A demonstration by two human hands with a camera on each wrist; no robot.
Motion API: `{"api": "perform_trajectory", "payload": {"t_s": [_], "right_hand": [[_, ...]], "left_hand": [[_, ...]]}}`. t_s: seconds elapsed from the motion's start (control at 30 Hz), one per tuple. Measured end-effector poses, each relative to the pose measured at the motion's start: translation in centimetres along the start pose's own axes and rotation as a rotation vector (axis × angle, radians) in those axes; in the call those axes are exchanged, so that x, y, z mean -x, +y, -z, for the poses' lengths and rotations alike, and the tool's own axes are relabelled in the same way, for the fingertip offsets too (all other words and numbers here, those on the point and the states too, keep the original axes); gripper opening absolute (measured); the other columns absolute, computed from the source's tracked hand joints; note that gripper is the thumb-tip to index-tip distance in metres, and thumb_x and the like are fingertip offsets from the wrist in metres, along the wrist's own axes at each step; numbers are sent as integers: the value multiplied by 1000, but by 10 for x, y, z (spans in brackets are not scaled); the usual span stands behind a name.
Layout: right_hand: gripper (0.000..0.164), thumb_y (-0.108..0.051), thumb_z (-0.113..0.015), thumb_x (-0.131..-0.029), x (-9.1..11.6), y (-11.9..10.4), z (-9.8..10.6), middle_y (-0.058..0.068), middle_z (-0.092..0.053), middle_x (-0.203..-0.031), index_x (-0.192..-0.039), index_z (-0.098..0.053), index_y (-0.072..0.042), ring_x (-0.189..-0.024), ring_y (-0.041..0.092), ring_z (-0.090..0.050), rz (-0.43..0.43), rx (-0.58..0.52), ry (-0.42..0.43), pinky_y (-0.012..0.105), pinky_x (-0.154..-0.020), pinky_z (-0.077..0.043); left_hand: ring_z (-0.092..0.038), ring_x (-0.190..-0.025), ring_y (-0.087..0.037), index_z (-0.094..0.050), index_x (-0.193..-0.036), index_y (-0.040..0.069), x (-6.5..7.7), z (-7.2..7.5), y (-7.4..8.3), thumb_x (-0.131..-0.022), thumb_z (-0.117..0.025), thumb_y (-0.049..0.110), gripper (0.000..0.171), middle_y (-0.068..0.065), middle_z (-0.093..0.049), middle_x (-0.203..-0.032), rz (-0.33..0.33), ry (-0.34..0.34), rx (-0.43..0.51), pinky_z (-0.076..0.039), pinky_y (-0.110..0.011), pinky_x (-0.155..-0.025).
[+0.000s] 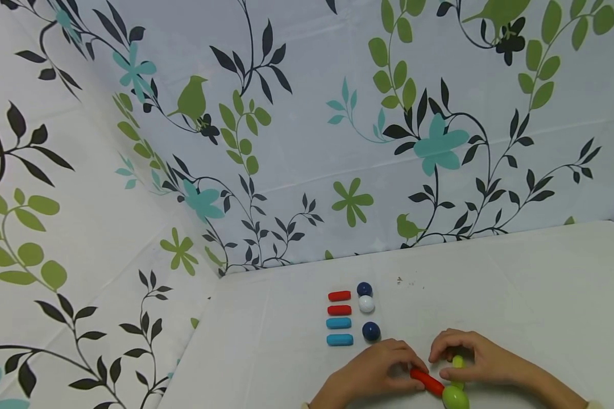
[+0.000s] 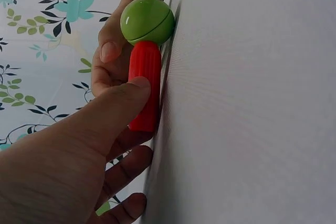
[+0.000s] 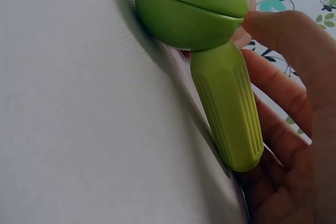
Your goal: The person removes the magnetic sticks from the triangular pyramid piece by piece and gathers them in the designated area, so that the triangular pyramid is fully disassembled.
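Near the front of the white table, a glossy green ball joins a red ribbed rod and a lime-green ribbed rod. My left hand pinches the red rod close to its free end, thumb on top. In the left wrist view the red rod meets the ball's underside. My right hand holds the lime rod, its thumb lying across it near the ball. The right wrist view shows the lime rod against the ball, with fingers behind it.
Left of my hands lie two red rods and two blue rods in a column. Beside them stand two navy balls and a white ball. A leaf-and-bird patterned cloth hangs behind the white table.
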State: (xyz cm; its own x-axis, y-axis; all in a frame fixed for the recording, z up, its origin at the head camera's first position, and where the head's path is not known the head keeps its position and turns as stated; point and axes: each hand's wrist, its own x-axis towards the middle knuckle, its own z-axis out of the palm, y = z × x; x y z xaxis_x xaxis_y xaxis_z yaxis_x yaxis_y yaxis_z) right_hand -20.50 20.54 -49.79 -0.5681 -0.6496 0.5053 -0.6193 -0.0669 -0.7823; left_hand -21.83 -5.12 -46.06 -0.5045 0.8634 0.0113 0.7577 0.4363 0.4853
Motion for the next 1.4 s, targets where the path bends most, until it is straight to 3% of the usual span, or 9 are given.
{"api": "perform_trajectory", "payload": {"t_s": [0.33, 0.53, 0.63, 0.83, 0.93, 1.1, 1.4], "right_hand": [[38, 8, -72, -77, 1, -1, 2, 4, -66, -109, -110, -66, -11, -101, 15, -58, 21, -58, -82, 25, -88, -45], [38, 3, -77, -75, 1, 1, 2, 3, -65, -108, -109, -67, -13, -101, 15, -57, 54, -54, -120, 28, -84, -45], [37, 5, -76, -76, 1, 2, 2, 3, -65, -105, -107, -68, -13, -98, 15, -57, 67, -69, -132, 30, -79, -46], [38, 6, -76, -75, 1, 3, 1, 1, -66, -101, -106, -69, -13, -96, 15, -57, 95, -66, -136, 32, -76, -46], [38, 6, -76, -75, 0, 4, 1, 1, -66, -101, -107, -69, -14, -96, 15, -57, 103, -55, -136, 32, -76, -45], [37, 6, -76, -75, 0, 4, 0, 1, -66, -101, -106, -68, -14, -97, 15, -58, 97, -44, -132, 31, -77, -45], [36, 7, -74, -76, 0, 1, 1, 0, -65, -101, -104, -68, -14, -95, 14, -58, 75, -40, -119, 31, -77, -46]], "left_hand": [[-50, -85, 8, -69, -117, 22, 2, 2, 2, -95, -64, 31, 24, 16, -60, -99, 63, 14, 27, -42, -6, -74], [-49, -88, 8, -68, -117, 23, 2, 3, 1, -95, -65, 33, 25, 17, -60, -100, 64, 15, 10, -41, -6, -77], [-48, -93, 8, -68, -117, 25, 1, 2, 0, -94, -66, 34, 26, 19, -61, -104, 44, 20, 3, -40, -7, -82], [-46, -99, 10, -68, -118, 25, -5, -5, 1, -93, -66, 33, 26, 19, -64, -110, -85, 42, -46, -37, -5, -84], [-46, -98, 10, -68, -118, 24, -7, -7, 2, -94, -66, 32, 25, 17, -65, -110, -118, 52, -67, -35, -3, -83], [-45, -94, 11, -69, -116, 24, -6, -8, 3, -93, -67, 32, 24, 17, -65, -108, -120, 69, -77, -35, -2, -81], [-47, -94, 9, -69, -117, 22, -5, -4, 9, -94, -65, 30, 24, 16, -65, -107, -61, 41, -46, -37, -3, -79]]}}
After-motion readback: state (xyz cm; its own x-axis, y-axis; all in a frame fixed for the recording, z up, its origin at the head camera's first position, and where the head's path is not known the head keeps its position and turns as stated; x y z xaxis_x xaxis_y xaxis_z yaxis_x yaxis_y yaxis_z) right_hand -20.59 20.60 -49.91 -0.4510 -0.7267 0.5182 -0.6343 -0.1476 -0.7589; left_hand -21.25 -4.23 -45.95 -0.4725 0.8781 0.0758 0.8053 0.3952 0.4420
